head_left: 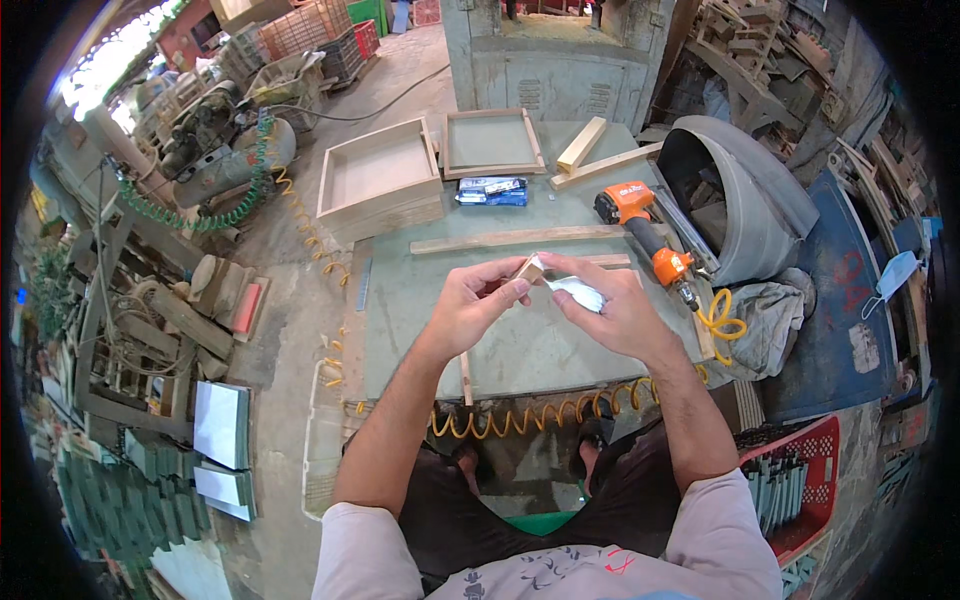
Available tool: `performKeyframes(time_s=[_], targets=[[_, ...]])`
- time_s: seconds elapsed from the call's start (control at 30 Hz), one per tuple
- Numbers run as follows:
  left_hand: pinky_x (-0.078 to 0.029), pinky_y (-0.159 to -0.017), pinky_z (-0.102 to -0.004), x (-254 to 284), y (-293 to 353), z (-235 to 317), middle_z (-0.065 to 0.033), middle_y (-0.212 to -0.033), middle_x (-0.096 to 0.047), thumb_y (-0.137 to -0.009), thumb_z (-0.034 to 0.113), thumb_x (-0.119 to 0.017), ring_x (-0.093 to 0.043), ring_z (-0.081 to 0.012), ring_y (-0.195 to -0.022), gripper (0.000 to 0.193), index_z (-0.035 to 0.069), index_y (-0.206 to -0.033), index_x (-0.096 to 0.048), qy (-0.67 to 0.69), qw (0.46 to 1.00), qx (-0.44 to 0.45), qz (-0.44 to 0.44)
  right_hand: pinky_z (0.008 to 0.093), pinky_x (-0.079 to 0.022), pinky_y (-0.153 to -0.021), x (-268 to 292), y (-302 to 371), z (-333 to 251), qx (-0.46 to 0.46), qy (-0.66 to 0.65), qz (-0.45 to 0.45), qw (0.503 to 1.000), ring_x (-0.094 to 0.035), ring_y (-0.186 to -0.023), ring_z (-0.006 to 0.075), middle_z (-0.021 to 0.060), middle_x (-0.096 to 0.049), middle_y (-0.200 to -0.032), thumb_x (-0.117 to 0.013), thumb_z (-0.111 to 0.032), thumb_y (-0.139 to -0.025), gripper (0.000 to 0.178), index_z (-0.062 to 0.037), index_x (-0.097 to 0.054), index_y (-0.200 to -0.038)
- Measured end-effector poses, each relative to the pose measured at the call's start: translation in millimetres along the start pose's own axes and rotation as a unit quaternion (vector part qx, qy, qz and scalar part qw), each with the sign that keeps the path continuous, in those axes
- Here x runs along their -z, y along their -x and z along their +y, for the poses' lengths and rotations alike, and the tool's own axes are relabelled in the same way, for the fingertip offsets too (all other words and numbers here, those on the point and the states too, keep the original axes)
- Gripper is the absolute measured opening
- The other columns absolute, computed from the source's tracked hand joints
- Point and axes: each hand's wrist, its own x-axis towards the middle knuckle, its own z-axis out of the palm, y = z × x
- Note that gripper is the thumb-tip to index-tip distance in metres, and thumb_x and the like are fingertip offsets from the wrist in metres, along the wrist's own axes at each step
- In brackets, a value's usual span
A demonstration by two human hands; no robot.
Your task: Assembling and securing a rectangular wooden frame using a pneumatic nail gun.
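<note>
Above the middle of the worktable [420, 350], my left hand [470, 303] pinches a small piece of light wood [530, 268] between thumb and fingers. My right hand [615, 310] is closed around a white squeeze bottle [577, 292], its narrow tip close to the wood. The fingers of my right hand also come up to the wood's upper end. Behind my right hand a wooden strip [612, 261] shows in part; whether it joins the held piece I cannot tell. Another thin strip [466, 380] lies below my left hand.
An open wooden box [381, 215], a shallow wooden frame [447, 150] and a blue-white packet [491, 191] sit at the table's far side. An orange nail gun [640, 215] lies right, with a coiled yellow hose [520, 425] along the near edge. A grey bin [770, 220] stands beyond it.
</note>
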Motion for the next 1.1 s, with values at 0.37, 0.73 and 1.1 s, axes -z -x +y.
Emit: performKeyframes(time_s=[0.37,0.73,1.1], targets=[[-0.048,-0.077,-0.0265,-1,1,1,-0.0058,-0.103,-0.067,-0.094,0.014,-0.059,-0.057,-0.0105,-0.084,0.034,-0.003,-0.123,-0.059,0.007,1.0,0.007,0.0,0.0342,-0.053,-0.068,0,-1,0,0.007,0.044,-0.001,0.999,-0.068,-0.075,0.0276,0.0144,-0.069,-0.092,-0.064,-0.012,-0.084,0.052,-0.0138,-0.051,-0.134],[-0.047,-0.075,-0.0274,4,1,0,-0.0084,-0.105,-0.066,-0.093,0.011,-0.058,-0.058,-0.0123,-0.086,0.034,-0.004,-0.124,-0.057,0.039,0.999,0.013,0.02,0.0364,-0.052,-0.067,-2,1,-17,-0.04,0.041,-0.035,0.998,-0.066,-0.069,0.0293,0.0149,-0.069,-0.095,-0.063,-0.016,-0.085,0.053,-0.014,-0.05,-0.136],[-0.049,-0.079,-0.0248,1,2,6,-0.0054,-0.102,-0.067,-0.09,0.007,-0.062,-0.059,-0.0094,-0.088,0.032,-0.003,-0.121,-0.059,-0.174,0.981,-0.001,0.08,0.0334,-0.052,-0.074,-8,3,-11,-0.032,-0.032,-0.049,0.998,-0.068,-0.081,0.0261,0.017,-0.067,-0.107,-0.064,-0.015,-0.085,0.059,-0.0104,-0.044,-0.14]])
